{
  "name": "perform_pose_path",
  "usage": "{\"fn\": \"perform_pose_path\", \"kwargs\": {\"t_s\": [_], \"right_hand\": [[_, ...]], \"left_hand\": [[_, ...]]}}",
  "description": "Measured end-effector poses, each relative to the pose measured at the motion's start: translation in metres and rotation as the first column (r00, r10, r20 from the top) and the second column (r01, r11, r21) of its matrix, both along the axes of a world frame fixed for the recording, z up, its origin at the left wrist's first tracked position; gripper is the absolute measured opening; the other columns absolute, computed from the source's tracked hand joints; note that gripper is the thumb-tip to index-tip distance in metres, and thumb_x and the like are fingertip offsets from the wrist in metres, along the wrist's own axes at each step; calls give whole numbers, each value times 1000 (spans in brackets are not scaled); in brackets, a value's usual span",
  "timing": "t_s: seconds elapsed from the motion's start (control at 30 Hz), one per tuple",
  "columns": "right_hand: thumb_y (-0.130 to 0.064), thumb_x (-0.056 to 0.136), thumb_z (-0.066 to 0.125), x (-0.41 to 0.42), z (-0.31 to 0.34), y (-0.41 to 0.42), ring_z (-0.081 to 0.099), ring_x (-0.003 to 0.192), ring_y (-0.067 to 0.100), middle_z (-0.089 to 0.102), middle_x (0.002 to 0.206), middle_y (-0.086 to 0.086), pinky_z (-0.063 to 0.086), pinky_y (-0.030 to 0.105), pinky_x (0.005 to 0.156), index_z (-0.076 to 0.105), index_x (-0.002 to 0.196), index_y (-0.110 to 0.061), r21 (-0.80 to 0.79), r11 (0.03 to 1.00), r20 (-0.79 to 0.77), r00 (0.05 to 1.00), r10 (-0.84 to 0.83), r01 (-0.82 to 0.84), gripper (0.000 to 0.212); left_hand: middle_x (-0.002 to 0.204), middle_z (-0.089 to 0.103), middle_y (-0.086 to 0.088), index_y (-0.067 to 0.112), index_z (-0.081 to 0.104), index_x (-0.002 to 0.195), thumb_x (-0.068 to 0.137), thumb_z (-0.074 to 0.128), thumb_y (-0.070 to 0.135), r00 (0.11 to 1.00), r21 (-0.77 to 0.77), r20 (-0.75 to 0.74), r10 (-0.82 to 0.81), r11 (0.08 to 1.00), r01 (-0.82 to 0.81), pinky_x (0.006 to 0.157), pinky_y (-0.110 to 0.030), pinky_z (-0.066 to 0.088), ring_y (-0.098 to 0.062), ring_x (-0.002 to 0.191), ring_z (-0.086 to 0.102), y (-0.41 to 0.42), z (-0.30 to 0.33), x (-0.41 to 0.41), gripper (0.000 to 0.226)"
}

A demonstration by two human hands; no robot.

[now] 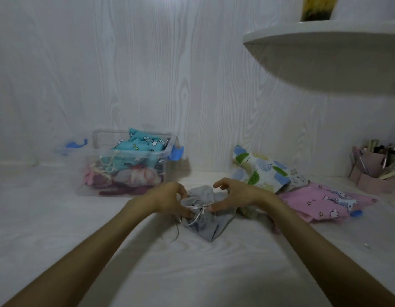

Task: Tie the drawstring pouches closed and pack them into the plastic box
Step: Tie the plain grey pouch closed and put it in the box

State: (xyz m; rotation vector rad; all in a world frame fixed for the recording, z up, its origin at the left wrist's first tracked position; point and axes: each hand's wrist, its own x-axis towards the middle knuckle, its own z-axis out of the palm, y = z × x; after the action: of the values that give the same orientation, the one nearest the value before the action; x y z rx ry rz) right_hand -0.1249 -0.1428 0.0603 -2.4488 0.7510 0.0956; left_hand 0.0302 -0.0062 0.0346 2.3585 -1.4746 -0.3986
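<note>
Pinching the cord [195, 207] at both ends, left hand [170, 199] and right hand [233, 194] cinch the grey pouch [205, 224], which lies in front of the box [127, 160]; untied pouches [325, 201] wait to its right, within reach.

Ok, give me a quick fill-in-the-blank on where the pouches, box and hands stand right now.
1. Both hands, left hand and right hand, work the ribbon on the ____ pouch.
2. The topmost pouch in the box is ____ in colour.
3. The pink pouch lies to the ____ of the hands.
4. The box's clips are ____.

Missing words: grey; teal; right; blue
</note>
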Motion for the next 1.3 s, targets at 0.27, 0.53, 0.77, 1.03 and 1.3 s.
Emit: {"fn": "perform_pose_path", "kwargs": {"t_s": [0.27,0.53,0.77,1.03,1.3], "right_hand": [[-37,79,73,-1,-2,21,44,124,13,42,143,-2,33,19,102,36,141,-17,24,988,-68,986,155,-153,75],[-27,73,79,3,-35,18,52,74,4,62,92,-7,36,7,56,65,105,-12,-123,992,301,951,72,-36,38],[-26,66,84,6,25,29,58,93,11,62,101,-6,44,20,76,61,120,-17,-166,986,652,754,84,34,60],[-19,72,78,90,139,45,55,96,11,62,112,-1,40,15,78,59,118,-18,-337,929,861,450,238,154,50],[-17,80,69,156,75,37,54,109,25,57,118,7,43,32,83,53,124,-15,-480,873,670,678,303,84,47]], "left_hand": [[93,64,-1,9,65,107,72,80,26,974,287,-218,-60,950,122,77,-25,51,-15,83,59,-5,16,-14,41],[74,66,2,6,72,104,82,72,17,948,76,-316,37,997,-14,58,-10,51,-4,63,61,4,15,-3,25],[58,67,9,10,77,84,76,77,14,971,-381,-238,-24,922,-70,52,-7,43,5,51,57,34,73,0,9],[75,72,-5,15,77,94,72,80,20,968,-688,100,231,719,-101,73,-32,56,-20,77,67,53,195,43,23],[63,56,-3,13,72,73,74,72,36,939,-475,181,293,862,-177,56,-25,35,-19,58,47,42,124,109,23]]}}
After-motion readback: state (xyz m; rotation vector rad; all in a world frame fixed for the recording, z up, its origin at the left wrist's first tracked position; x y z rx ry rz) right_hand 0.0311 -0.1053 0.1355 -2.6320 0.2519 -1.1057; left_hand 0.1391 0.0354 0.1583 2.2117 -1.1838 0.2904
